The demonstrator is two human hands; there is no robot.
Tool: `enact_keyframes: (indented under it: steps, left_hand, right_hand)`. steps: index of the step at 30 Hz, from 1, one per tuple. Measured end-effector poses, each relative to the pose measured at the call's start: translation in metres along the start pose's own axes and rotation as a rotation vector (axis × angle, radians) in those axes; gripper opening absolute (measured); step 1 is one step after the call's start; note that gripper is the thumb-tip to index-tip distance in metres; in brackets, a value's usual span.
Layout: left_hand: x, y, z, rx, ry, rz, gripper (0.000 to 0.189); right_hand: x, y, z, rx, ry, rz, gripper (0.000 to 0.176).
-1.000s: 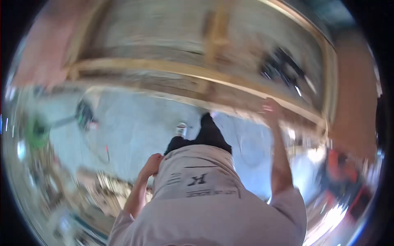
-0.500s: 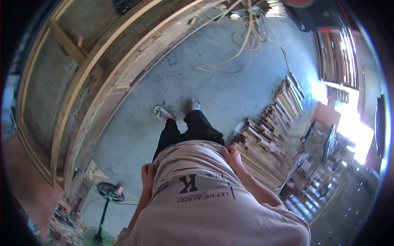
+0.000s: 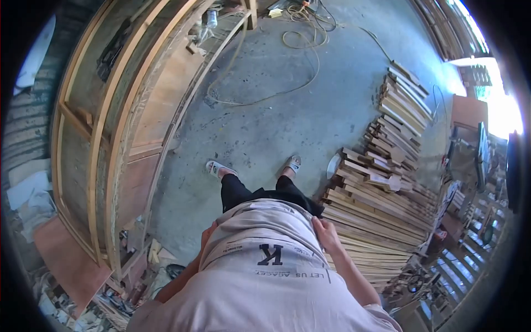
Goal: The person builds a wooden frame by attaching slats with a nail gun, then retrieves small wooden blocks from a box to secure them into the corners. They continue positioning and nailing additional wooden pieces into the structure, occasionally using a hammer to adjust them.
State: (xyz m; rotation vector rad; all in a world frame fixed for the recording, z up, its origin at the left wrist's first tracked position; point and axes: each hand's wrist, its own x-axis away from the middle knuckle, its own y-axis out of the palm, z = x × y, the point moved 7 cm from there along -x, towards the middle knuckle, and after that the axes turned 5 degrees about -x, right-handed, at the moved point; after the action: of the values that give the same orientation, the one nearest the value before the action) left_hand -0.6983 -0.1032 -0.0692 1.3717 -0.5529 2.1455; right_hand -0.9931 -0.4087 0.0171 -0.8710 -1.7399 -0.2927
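Note:
Both hands are at the sides of a pale T-shirt (image 3: 243, 288) printed with a dark letter K, near its lower edge. My right hand (image 3: 326, 234) is closed, its thumb and curled fingers gripping the fabric at the hip. On the other side, my left hand (image 3: 208, 232) presses in against the shirt, partly hidden by it, with its visible fingers curled on the cloth. Below the shirt, black trousers (image 3: 235, 191) and two light sandals (image 3: 218, 167) show on the concrete floor.
A long wooden frame structure (image 3: 102, 122) with panels runs along the left. Stacked timber strips (image 3: 381, 205) lie on the right. A pale hose (image 3: 265, 101) loops over the concrete floor (image 3: 260, 130) ahead. Pallets (image 3: 470, 271) and clutter stand at lower right, a reddish board (image 3: 69, 260) at lower left.
The view has swung, so the timber stack and wooden frame show more fully. The feet are now farther apart, the right one having moved outward. Both hands stay at the shirt's sides.

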Motion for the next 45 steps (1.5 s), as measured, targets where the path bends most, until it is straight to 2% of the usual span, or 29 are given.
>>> enact_keyframes:
  steps: [1, 3, 4, 5, 6, 7, 9, 11, 12, 13, 14, 15, 16, 18, 19, 20, 21, 22, 23, 25, 28, 31, 35, 38, 40, 41, 42, 43, 45]
  left_hand:
    - [0.015, 0.009, 0.013, -0.029, 0.004, 0.007, 0.051]
    - [0.068, 0.050, 0.085, -0.761, 0.487, 0.082, 0.049]
    - [0.081, 0.086, 0.110, -0.536, 0.479, 0.003, 0.051]
    - [0.072, 0.110, 0.123, -0.623, 0.358, -0.058, 0.040]
    - [0.065, 0.125, 0.128, -0.714, 0.235, -0.116, 0.040]
    - [0.044, 0.135, 0.130, -0.872, 0.478, -0.059, 0.037]
    - [0.005, 0.159, 0.139, -0.837, 0.512, 0.020, 0.048]
    - [0.018, 0.166, 0.153, -0.704, 0.521, 0.137, 0.047]
    - [0.017, 0.160, 0.149, -0.711, 0.343, 0.031, 0.044]
    - [0.040, 0.164, 0.162, -0.644, 0.321, -0.036, 0.043]
    - [0.056, 0.167, 0.173, -0.570, 0.302, -0.097, 0.042]
    - [0.047, 0.158, 0.166, -0.479, 0.131, -0.193, 0.041]
    - [0.040, 0.162, 0.172, -0.496, 0.102, -0.211, 0.041]
    - [0.014, 0.183, 0.217, -0.689, 0.342, -0.143, 0.043]
    - [-0.008, 0.192, 0.232, -0.674, 0.314, -0.132, 0.038]
    - [-0.041, 0.189, 0.249, -0.812, 0.458, -0.137, 0.034]
    - [-0.059, 0.198, 0.274, -0.946, 0.599, -0.142, 0.032]
    - [-0.074, 0.196, 0.292, -0.993, 0.649, -0.002, 0.027]
    - [-0.083, 0.203, 0.317, -0.914, 0.762, -0.055, 0.025]
    - [-0.107, 0.209, 0.350, -0.728, 0.868, -0.107, 0.023]
    - [-0.084, 0.244, 0.384, -0.855, 0.697, -0.328, 0.015]
    - [-0.062, 0.257, 0.377, -1.023, 0.514, -0.539, 0.012]
    - [-0.052, 0.248, 0.351, -1.058, 0.355, -0.617, 0.013]
    - [-0.049, 0.241, 0.332, -1.098, 0.377, -0.646, 0.014]
    - [-0.035, 0.245, 0.328, -1.143, 0.558, -0.702, 0.020]
    - [-0.031, 0.244, 0.319, -1.191, 0.568, -0.705, 0.023]
    - [-0.029, 0.243, 0.308, -1.244, 0.580, -0.713, 0.026]
    - [-0.021, 0.247, 0.304, -1.255, 0.706, -0.721, 0.026]
    - [-0.028, 0.245, 0.276, -1.274, 0.635, -0.662, 0.030]
  right_hand:
    - [-0.004, -0.019, 0.003, 0.076, -0.061, 0.079, 0.048]
    - [-0.001, -0.051, -0.002, -0.001, -0.114, 0.106, 0.046]
    - [-0.001, -0.064, 0.006, -0.017, -0.132, 0.080, 0.046]
    - [-0.001, -0.076, 0.010, -0.029, -0.156, 0.047, 0.045]
    - [0.011, -0.089, 0.023, -0.008, 0.087, -0.037, 0.044]
    - [0.037, -0.106, 0.011, 0.000, 0.106, -0.059, 0.044]
    - [0.047, -0.121, 0.018, -0.104, 0.105, -0.073, 0.045]
    - [0.008, -0.111, 0.038, -0.250, -0.010, -0.149, 0.043]
    - [-0.014, -0.109, 0.049, -0.181, 0.120, -0.132, 0.042]
    - [-0.021, -0.112, 0.020, -0.073, -0.071, -0.093, 0.041]
    - [-0.028, -0.113, 0.003, -0.009, -0.074, -0.017, 0.041]
    - [-0.018, -0.116, -0.024, -0.025, 0.111, -0.051, 0.042]
    - [-0.021, -0.115, -0.027, -0.097, 0.116, -0.078, 0.043]
    - [-0.046, -0.112, -0.011, -0.073, 0.013, -0.032, 0.040]
    - [-0.052, -0.116, -0.016, 0.033, -0.061, 0.016, 0.038]
    - [-0.050, -0.118, -0.032, 0.018, -0.003, 0.024, 0.037]
    - [-0.055, -0.118, -0.031, -0.144, -0.001, 0.110, 0.038]
    - [-0.058, -0.117, -0.028, -0.299, 0.009, 0.193, 0.039]
    - [-0.053, -0.119, -0.045, -0.298, 0.030, 0.263, 0.034]
    - [-0.061, -0.127, -0.057, -0.042, -0.124, 0.440, 0.029]
    - [-0.060, -0.119, -0.099, -0.149, -0.207, 0.421, 0.013]
    - [-0.054, -0.097, -0.148, -0.135, -0.158, 0.228, 0.010]
    - [-0.063, -0.079, -0.160, 0.023, -0.155, 0.036, 0.012]
    - [-0.061, -0.078, -0.152, 0.061, -0.182, -0.116, 0.018]
    - [-0.059, -0.075, -0.152, 0.032, -0.270, -0.120, 0.021]
    - [-0.055, -0.071, -0.152, 0.006, -0.352, -0.115, 0.024]
    - [-0.056, -0.061, -0.137, 0.035, -0.340, -0.121, 0.031]
    - [-0.055, -0.054, -0.130, 0.078, -0.354, -0.093, 0.029]
    - [-0.050, -0.044, -0.116, 0.073, -0.330, -0.016, 0.031]
